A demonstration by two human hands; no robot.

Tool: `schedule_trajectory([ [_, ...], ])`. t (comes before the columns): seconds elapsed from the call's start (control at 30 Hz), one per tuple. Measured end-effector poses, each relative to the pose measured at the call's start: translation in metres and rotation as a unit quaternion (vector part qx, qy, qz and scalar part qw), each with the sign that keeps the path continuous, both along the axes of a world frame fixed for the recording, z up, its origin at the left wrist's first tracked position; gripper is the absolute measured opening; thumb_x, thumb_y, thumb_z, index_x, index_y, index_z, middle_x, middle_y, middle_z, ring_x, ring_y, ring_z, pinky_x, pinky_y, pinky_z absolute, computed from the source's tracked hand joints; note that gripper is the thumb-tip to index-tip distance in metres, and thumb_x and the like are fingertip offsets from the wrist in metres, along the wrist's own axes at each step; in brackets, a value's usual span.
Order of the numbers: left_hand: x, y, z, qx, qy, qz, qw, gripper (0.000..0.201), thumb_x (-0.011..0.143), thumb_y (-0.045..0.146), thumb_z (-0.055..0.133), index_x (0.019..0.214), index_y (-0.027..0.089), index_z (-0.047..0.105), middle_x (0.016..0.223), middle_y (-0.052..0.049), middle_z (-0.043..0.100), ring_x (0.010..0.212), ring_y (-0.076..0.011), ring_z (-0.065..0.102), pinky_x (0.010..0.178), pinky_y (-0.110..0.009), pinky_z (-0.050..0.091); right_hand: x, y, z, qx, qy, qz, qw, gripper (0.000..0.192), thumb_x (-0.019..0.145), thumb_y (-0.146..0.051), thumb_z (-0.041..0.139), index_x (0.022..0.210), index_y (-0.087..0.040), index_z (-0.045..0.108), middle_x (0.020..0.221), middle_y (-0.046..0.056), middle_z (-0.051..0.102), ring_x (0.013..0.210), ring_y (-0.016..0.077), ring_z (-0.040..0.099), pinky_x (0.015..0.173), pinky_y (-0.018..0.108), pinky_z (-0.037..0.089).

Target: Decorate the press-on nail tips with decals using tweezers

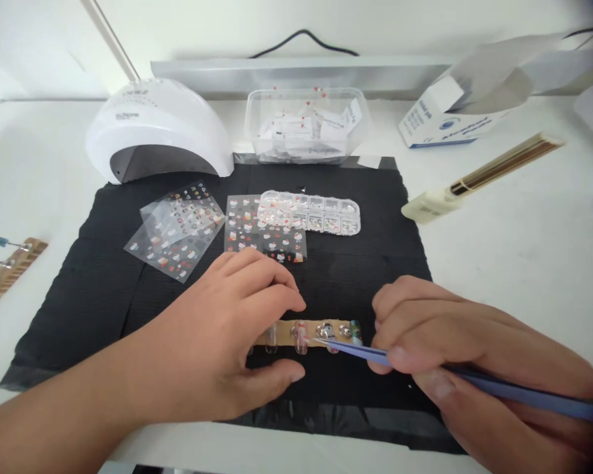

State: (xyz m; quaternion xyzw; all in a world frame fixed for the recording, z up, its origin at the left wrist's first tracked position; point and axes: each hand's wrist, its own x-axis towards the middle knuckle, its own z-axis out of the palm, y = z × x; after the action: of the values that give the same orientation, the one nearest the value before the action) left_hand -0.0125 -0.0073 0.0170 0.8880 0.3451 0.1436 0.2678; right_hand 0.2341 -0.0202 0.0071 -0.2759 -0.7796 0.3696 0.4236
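My right hand (435,349) grips a pair of blue tweezers (518,395), whose fine tips reach left over a narrow tan strip (286,324). Clear and decorated false nails stand across this strip. At the tweezer tips is a pinkish nail (301,337); whether anything tiny is pinched there I cannot tell. Farther right sit a nail with a dark figure (328,330) and a green-blue one (356,330). My left hand (227,336) arches over the strip's left end, thumb and index finger apart on either side of it. That end is hidden beneath the hand.
On the black mat (366,263) lie sticker sheets (182,230) and a clear compartment case (309,212) of small gems. Behind stand a white nail lamp (158,131), a clear plastic tub (306,125) and an open box (454,118). Bundled sticks (504,164) lie right, another nail strip (17,270) left.
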Motion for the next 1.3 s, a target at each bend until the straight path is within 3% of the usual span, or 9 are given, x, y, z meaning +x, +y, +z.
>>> schedule_trajectory([
  [0.2,0.0017,-0.0002,-0.0064,0.012,-0.009,0.008,1.0,0.02,0.085,0.024,0.069,0.101,0.016,0.061,0.11,-0.005,0.067,0.102,-0.0218,0.055,0.095,-0.043,0.041,-0.0012,-0.0042,-0.0035,-0.003,0.014,-0.015,1.0,0.035,0.069,0.006,0.051,0.091,-0.018,0.065,0.068,0.004,0.068,0.058,0.0171,0.064,0.062,0.038,0.056],
  [0.57,0.0046,-0.0004,-0.0035,-0.021,-0.015,0.003,1.0,0.01,0.084,0.019,0.069,0.092,0.019,0.062,0.102,0.0,0.066,0.096,-0.0198,0.055,0.087,-0.041,0.039,-0.0005,-0.0039,-0.0051,-0.011,-0.003,-0.022,1.0,0.036,0.069,0.005,0.052,0.092,-0.019,0.065,0.07,0.003,0.068,0.06,0.0175,0.064,0.062,0.038,0.057],
  [1.0,0.0053,-0.0003,-0.0048,-0.077,-0.025,0.005,0.997,0.012,0.085,0.018,0.068,0.09,0.02,0.057,0.099,0.0,0.065,0.097,-0.0202,0.054,0.087,-0.04,0.038,-0.0008,-0.004,-0.0047,-0.033,0.0,-0.032,0.999,0.033,0.068,0.003,0.055,0.088,-0.021,0.067,0.068,0.003,0.069,0.057,0.0189,0.064,0.059,0.04,0.057],
  [1.3,0.0067,0.0003,-0.0053,-0.068,-0.02,0.006,0.997,0.009,0.086,0.019,0.067,0.088,0.02,0.058,0.096,-0.002,0.065,0.095,-0.0211,0.054,0.086,-0.041,0.038,-0.007,-0.0036,-0.0057,-0.021,0.032,-0.053,0.998,0.034,0.067,0.005,0.053,0.086,-0.018,0.069,0.064,0.004,0.067,0.054,0.0185,0.063,0.058,0.04,0.055],
])
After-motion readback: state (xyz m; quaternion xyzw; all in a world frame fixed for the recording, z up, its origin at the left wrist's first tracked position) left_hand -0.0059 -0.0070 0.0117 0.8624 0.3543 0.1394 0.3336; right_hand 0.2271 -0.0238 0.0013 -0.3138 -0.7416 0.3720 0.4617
